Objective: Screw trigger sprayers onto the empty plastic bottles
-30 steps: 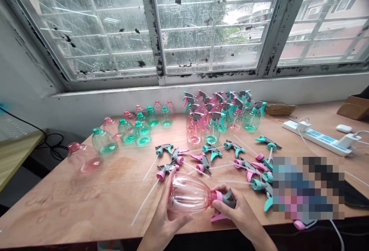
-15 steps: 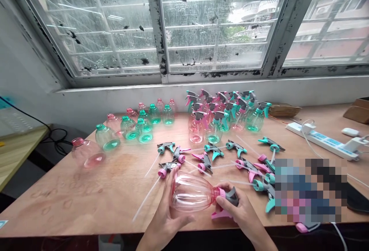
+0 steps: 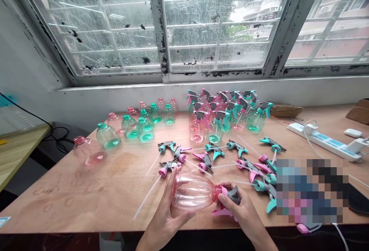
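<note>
A clear pink spray bottle (image 3: 194, 192) lies sideways between my hands, above the front of the table. My left hand (image 3: 170, 208) is wrapped round its base end, thumb below and fingers behind. At the neck, my right hand (image 3: 238, 205) grips the pink collar of the grey and pink spray head (image 3: 234, 195), whose pink trigger points down toward me. The head sits on the bottle's neck; how tightly, I cannot tell. Just beyond the bottle, loose spray heads (image 3: 205, 163) in pink and teal lie with their thin tubes.
Open pink and green bottles (image 3: 108, 135) stand at the left on the wooden table (image 3: 86, 197). Bottles with spray heads (image 3: 215, 128) are grouped by the wall. A power strip (image 3: 324, 141) lies at the right, a blurred patch (image 3: 313, 189) before it.
The view has shifted very slightly. Both hands keep their hold on the bottle and its spray head, and the right fingers have moved a little at the collar.
</note>
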The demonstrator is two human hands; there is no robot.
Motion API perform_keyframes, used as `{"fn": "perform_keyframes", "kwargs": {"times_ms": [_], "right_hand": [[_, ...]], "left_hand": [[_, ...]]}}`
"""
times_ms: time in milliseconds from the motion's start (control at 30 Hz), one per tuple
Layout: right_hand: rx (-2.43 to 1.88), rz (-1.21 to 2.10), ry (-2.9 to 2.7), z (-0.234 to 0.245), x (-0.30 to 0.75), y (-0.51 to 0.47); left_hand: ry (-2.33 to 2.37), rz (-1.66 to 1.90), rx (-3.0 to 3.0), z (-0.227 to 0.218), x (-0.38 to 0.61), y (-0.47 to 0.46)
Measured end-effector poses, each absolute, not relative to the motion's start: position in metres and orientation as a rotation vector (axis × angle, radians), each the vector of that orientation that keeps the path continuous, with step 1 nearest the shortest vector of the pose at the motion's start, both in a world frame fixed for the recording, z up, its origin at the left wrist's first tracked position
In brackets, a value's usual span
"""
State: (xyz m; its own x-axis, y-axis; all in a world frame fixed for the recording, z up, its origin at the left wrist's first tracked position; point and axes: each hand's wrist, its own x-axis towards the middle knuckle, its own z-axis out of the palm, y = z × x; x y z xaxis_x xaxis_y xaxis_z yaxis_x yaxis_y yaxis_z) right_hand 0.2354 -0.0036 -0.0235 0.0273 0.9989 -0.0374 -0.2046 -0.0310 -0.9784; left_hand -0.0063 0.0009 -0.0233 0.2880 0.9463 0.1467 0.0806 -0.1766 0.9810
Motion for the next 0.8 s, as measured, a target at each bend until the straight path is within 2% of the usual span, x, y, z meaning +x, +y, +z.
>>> {"fn": "perform_keyframes", "kwargs": {"times_ms": [467, 800], "right_hand": [[-1.051, 1.339, -1.106, -0.0323, 0.2405, -0.0014], [-1.025, 1.342, -1.107, -0.0339, 0.2395, -0.0014]], "left_hand": [[0.979, 1.053, 1.637, -0.0196, -0.0066, 0.0011], [0.85, 1.109, 1.436, -0.0179, -0.0058, 0.0006]]}}
